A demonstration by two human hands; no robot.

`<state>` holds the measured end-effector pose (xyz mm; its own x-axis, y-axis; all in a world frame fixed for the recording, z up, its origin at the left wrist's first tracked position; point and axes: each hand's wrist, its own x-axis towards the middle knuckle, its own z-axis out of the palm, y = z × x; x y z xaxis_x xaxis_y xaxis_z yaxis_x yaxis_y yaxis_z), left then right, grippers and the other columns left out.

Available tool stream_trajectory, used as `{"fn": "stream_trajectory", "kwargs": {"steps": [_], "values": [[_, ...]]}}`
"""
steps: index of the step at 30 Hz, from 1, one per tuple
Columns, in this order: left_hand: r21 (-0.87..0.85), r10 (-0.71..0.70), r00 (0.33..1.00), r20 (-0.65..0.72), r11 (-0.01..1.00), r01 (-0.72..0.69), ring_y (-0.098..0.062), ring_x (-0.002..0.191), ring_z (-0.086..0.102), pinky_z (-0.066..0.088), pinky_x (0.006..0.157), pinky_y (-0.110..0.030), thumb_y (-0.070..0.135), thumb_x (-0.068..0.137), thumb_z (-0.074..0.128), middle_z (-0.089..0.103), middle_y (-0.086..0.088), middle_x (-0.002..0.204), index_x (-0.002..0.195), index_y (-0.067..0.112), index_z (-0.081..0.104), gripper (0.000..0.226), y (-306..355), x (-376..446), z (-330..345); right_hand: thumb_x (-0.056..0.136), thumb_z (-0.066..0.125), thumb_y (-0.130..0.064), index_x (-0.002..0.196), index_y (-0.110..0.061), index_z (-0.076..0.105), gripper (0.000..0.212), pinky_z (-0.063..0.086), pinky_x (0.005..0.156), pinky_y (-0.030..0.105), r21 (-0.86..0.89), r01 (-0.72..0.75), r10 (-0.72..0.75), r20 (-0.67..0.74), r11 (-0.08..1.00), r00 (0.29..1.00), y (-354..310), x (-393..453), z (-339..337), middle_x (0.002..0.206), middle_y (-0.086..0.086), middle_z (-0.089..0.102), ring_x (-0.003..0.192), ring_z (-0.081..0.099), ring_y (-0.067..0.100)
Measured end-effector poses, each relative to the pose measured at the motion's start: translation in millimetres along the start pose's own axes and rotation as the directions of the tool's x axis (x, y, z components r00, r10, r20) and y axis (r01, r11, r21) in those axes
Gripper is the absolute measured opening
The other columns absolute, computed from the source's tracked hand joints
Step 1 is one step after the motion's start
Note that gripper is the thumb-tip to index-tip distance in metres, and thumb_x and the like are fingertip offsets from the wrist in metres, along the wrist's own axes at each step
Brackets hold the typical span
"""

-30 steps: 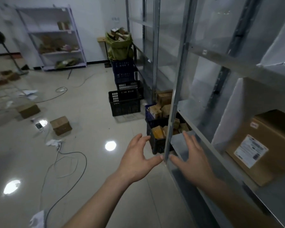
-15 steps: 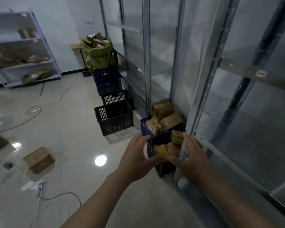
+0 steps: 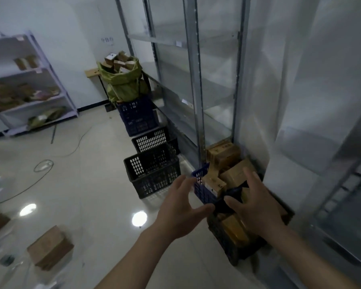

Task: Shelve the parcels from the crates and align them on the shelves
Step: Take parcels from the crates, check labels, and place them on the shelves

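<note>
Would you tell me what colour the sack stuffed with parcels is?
Yellow-green sack, seen best in the head view.

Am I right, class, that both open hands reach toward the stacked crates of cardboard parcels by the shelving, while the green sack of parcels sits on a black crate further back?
Not quite. In the head view the green sack sits on a blue crate, not a black one. The rest stands: the left hand and right hand are open, reaching toward the stacked crates of parcels.
</note>
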<state>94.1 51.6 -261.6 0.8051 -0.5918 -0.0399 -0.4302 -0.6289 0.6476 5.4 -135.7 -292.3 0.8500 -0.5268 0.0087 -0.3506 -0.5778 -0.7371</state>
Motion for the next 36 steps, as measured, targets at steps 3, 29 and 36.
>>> {"fn": "stream_trajectory", "kwargs": {"steps": [3,29,36], "values": [[-0.002,0.007,1.000,-0.007,1.000,-0.007,-0.014,0.147,0.026,0.031,0.116,-0.034,0.054,0.082,0.073,0.017,0.010,0.162,0.151,0.031,0.034,0.083,-14.1,54.1,-18.1,0.085,0.073,-0.047,0.160,-0.030,0.011,0.098,0.028,0.120,0.045,0.056,-0.012,0.012,0.003,0.998,1.000,-8.6,57.6,9.3,0.166,-0.005,0.018,0.151,0.021,0.017],[-0.078,0.277,0.705,0.653,0.951,-0.300,-0.014,0.142,0.031,0.029,0.114,-0.027,0.046,0.084,0.073,0.027,0.005,0.157,0.149,0.027,0.036,0.077,-51.6,427.7,81.8,0.085,0.076,-0.041,0.159,-0.026,0.018,0.095,0.026,0.118,0.032,0.255,-0.612,0.659,-0.388,0.748,0.644,92.3,229.8,60.0,0.164,-0.003,0.025,0.150,0.025,0.016],[-0.047,0.201,0.650,0.733,0.968,-0.247,-0.011,0.135,0.036,0.035,0.109,-0.029,0.046,0.086,0.071,0.027,0.009,0.153,0.150,0.028,0.033,0.077,-32.7,456.3,142.8,0.086,0.075,-0.037,0.160,-0.029,0.018,0.093,0.029,0.108,0.025,0.335,-0.646,0.728,-0.332,0.686,0.600,148.3,246.3,60.0,0.162,-0.004,0.027,0.147,0.030,0.017]]}}
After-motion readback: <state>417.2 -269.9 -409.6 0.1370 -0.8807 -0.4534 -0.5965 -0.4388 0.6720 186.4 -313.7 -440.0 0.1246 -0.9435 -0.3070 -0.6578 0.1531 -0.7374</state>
